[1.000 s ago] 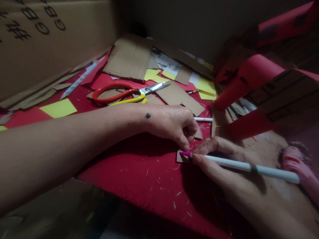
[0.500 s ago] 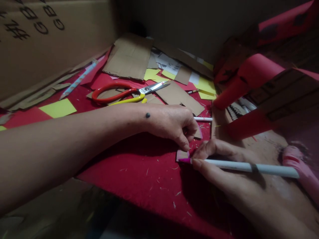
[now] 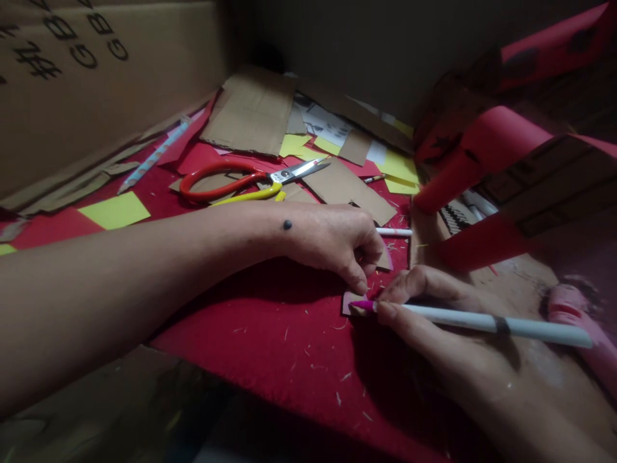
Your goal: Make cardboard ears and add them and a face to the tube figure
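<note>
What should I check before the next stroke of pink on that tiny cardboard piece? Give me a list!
1. Small cardboard piece pinned down: ok, the left hand presses a fingertip on its top edge.
2. Pink marker gripped: ok, the right hand pinches it near the tip.
3. Tip on the piece: ok, the pink tip lies over the cardboard.
4. Left fingertip clear of the tip: not ok, they sit very close together.
5. Scissors out of the way: ok, they lie behind the left wrist, apart from both hands.
6. How much is already coloured: cannot tell, too dark and small.
</note>
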{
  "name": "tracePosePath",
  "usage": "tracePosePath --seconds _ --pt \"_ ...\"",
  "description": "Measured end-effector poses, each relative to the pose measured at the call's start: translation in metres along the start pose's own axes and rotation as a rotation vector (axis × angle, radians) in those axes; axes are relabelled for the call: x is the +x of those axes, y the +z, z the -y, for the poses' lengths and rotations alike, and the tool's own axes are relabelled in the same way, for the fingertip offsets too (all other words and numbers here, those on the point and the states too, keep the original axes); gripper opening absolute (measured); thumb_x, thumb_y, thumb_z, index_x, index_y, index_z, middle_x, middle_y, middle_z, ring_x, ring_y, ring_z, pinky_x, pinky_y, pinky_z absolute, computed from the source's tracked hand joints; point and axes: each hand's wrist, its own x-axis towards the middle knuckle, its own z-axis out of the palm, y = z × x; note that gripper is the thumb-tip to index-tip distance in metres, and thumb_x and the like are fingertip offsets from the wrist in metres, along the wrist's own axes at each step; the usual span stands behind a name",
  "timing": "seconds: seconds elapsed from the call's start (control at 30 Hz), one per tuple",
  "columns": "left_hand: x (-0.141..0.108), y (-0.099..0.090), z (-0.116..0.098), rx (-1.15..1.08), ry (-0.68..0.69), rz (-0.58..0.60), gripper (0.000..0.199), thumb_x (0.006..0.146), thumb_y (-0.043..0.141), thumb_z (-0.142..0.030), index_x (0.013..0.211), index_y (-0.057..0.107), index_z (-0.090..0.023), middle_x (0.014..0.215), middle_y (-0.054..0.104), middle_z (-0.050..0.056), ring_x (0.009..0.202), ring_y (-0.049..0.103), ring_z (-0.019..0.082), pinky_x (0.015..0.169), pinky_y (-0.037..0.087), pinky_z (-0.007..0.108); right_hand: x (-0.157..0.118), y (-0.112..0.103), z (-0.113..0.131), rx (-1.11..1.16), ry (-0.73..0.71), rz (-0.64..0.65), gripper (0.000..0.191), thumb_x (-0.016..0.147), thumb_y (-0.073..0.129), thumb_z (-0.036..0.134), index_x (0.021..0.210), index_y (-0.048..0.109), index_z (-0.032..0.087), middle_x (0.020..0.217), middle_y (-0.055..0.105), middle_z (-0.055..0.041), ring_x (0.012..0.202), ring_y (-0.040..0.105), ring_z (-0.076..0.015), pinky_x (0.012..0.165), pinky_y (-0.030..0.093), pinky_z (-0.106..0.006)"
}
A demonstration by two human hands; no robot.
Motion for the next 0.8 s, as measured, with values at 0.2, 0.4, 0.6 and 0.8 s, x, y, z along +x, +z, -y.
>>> tracePosePath --seconds 0.2,0.4,0.6,0.8 --pt "-0.0001 0.0002 0.0017 0.0 0.037 -0.003 0.009 0.076 0.068 -0.016 0.069 0.062 -0.015 0.057 0.053 -0.007 0.054 0.047 0.008 0.052 0.03 0.022 0.0011 -0.0001 -0.0042 -0.016 -0.068 0.022 0.02 0.074 0.071 0.036 0.061 0.063 0.021 0.049 0.056 0.0014 0.046 0.045 -0.0117 0.041 0.033 -0.021" --pt "0.0 -0.0004 0.0037 -0.001 0.048 0.003 0.008 0.077 0.068 -0.018 0.071 0.063 -0.015 0.058 0.054 -0.007 0.054 0.048 0.008 0.052 0.031 0.022 0.0012 0.0027 0.0009 0.008 -0.105 -0.04 0.021 0.071 0.072 0.033 0.058 0.062 0.021 0.046 0.056 0.003 0.041 0.043 -0.0096 0.037 0.029 -0.019" --pt "-0.0006 -0.0007 0.0022 -0.006 0.039 0.004 0.008 0.077 0.067 -0.017 0.071 0.063 -0.015 0.058 0.053 -0.007 0.055 0.047 0.008 0.053 0.031 0.023 0.0018 0.0022 0.0003 -0.052 -0.128 -0.005 0.022 0.073 0.069 0.036 0.059 0.063 0.021 0.048 0.058 0.0007 0.043 0.048 -0.0116 0.038 0.034 -0.02" --pt "-0.0007 -0.0002 0.002 0.005 0.04 -0.006 0.007 0.077 0.068 -0.017 0.072 0.064 -0.015 0.057 0.053 -0.007 0.054 0.047 0.008 0.051 0.03 0.022 0.0021 -0.0001 -0.0033 -0.049 -0.113 0.007 0.022 0.074 0.07 0.036 0.06 0.063 0.021 0.049 0.055 0.0028 0.041 0.043 -0.0093 0.037 0.028 -0.02"
